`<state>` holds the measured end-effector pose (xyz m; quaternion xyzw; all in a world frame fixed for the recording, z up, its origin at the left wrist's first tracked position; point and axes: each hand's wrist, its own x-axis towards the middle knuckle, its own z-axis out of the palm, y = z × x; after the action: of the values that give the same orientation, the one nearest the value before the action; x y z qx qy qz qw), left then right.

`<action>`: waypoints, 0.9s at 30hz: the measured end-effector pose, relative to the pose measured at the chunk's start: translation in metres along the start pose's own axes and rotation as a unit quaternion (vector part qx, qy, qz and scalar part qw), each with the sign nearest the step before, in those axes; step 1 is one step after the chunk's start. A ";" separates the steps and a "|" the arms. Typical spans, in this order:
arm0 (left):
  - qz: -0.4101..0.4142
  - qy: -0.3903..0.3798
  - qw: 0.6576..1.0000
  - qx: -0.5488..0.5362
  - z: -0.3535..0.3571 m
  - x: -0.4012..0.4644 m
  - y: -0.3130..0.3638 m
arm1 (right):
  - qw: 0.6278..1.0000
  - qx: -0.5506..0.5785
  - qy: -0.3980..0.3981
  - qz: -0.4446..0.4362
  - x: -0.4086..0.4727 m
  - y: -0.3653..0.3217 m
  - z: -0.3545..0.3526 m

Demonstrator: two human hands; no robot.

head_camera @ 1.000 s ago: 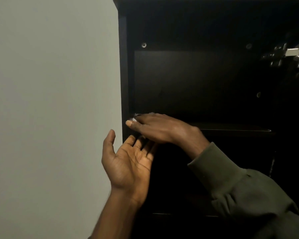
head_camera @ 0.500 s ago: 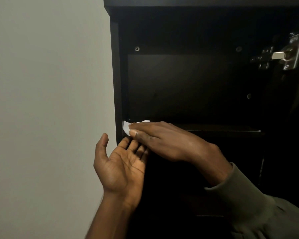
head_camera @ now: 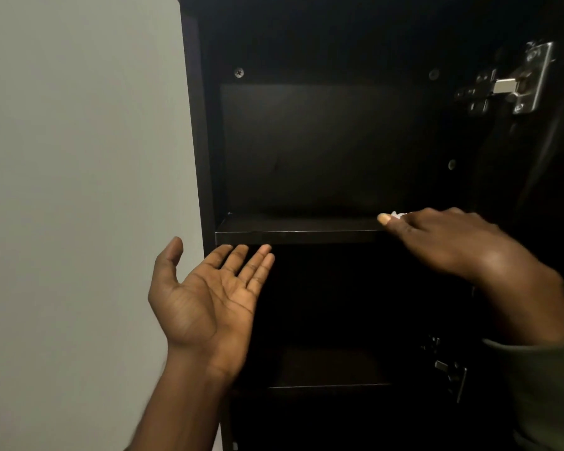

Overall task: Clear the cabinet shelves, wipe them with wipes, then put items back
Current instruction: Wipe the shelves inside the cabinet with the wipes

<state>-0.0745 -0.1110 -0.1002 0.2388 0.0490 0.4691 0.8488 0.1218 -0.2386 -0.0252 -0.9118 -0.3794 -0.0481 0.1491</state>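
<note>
A dark cabinet stands open, with a bare upper shelf (head_camera: 293, 227) across its middle. My right hand (head_camera: 450, 242) lies palm down on the right part of that shelf, pressing a white wipe (head_camera: 398, 215); only a small corner of the wipe shows beside the thumb. My left hand (head_camera: 209, 294) hovers palm up just below the shelf's front left edge, fingers apart and holding nothing. A lower shelf (head_camera: 326, 384) is dimly visible beneath.
A pale wall (head_camera: 79, 190) fills the left side, next to the cabinet's left panel (head_camera: 197, 125). A metal door hinge (head_camera: 515, 83) sits at the upper right inside the cabinet, and a second hinge (head_camera: 451, 374) lower down.
My right hand has slid with the wipe from the shelf's left end to its right side. My left hand stayed cupped under the left front edge.
</note>
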 end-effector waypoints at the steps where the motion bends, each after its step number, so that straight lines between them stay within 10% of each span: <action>1: 0.001 0.001 1.000 0.000 0.000 0.000 0.000 | 0.999 -0.021 0.011 -0.023 -0.002 -0.011 0.005; 10: 0.031 -0.001 0.999 -0.014 -0.003 -0.002 -0.002 | 0.938 0.031 0.107 -0.328 -0.002 -0.132 0.072; 21: 0.025 -0.013 1.000 -0.002 -0.015 0.007 0.002 | 0.997 0.037 0.070 -0.021 0.006 0.002 0.021; 27: 0.019 -0.013 1.000 0.010 -0.024 0.016 -0.001 | 0.990 -0.004 0.117 -0.083 0.009 -0.027 0.043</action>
<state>-0.0715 -0.0896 -0.1195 0.2538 0.0381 0.4820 0.8377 0.1081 -0.2016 -0.0578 -0.8658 -0.4338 -0.1678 0.1846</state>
